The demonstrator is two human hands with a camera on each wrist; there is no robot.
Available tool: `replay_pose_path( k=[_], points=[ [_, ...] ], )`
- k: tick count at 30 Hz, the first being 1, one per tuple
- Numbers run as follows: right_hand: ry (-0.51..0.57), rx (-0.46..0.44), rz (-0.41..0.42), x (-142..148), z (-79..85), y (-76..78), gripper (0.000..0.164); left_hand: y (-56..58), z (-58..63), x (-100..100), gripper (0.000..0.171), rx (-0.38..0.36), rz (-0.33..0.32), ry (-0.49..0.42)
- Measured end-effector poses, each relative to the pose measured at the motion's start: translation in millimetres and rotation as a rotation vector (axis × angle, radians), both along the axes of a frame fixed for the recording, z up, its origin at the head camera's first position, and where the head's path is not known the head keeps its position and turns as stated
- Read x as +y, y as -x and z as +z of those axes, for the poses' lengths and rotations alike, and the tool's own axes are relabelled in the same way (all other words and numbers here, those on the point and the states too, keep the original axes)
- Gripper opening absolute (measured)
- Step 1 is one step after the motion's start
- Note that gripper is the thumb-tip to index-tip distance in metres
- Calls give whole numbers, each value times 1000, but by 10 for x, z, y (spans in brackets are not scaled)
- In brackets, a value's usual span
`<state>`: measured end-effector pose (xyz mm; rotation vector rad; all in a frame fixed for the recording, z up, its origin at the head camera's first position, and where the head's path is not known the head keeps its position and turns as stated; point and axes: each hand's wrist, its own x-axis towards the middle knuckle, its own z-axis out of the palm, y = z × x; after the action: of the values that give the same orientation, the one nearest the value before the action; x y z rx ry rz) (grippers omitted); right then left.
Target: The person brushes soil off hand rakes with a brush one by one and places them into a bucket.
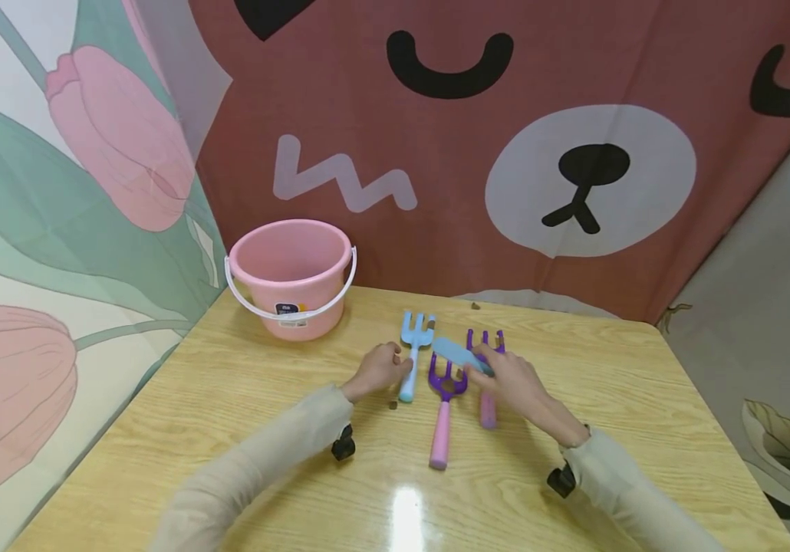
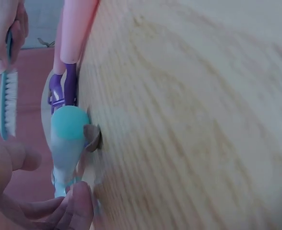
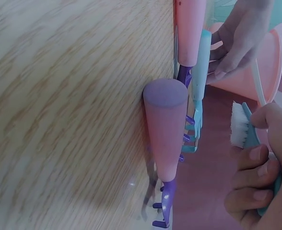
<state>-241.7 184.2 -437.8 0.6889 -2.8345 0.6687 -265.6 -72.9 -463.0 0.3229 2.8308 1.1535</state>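
My right hand (image 1: 508, 379) grips a small blue brush (image 1: 455, 354); its white bristles (image 3: 239, 124) show in the right wrist view. The brush is held above two purple-tined hand forks with pink handles, the nearer fork (image 1: 441, 433) and the farther fork (image 1: 488, 410). My left hand (image 1: 377, 369) is beside a light blue hand fork (image 1: 407, 379), fingertips right at its handle. In the left wrist view the thumb (image 2: 28, 159) stands apart from that handle. Brown bits cling to the tines of the forks.
A pink bucket (image 1: 298, 307) with a white handle stands at the back left of the wooden table (image 1: 574, 491). Small brown crumbs (image 1: 393, 405) lie near the forks. A printed curtain (image 1: 436, 253) hangs behind the table's far edge.
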Motion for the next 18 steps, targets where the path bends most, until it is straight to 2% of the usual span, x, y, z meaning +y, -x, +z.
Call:
replay_pose_path(
  k=[18],
  points=[
    [12,-20,13,-29,-3,14,36,23,-36,75,40,-24,20,56]
  ],
)
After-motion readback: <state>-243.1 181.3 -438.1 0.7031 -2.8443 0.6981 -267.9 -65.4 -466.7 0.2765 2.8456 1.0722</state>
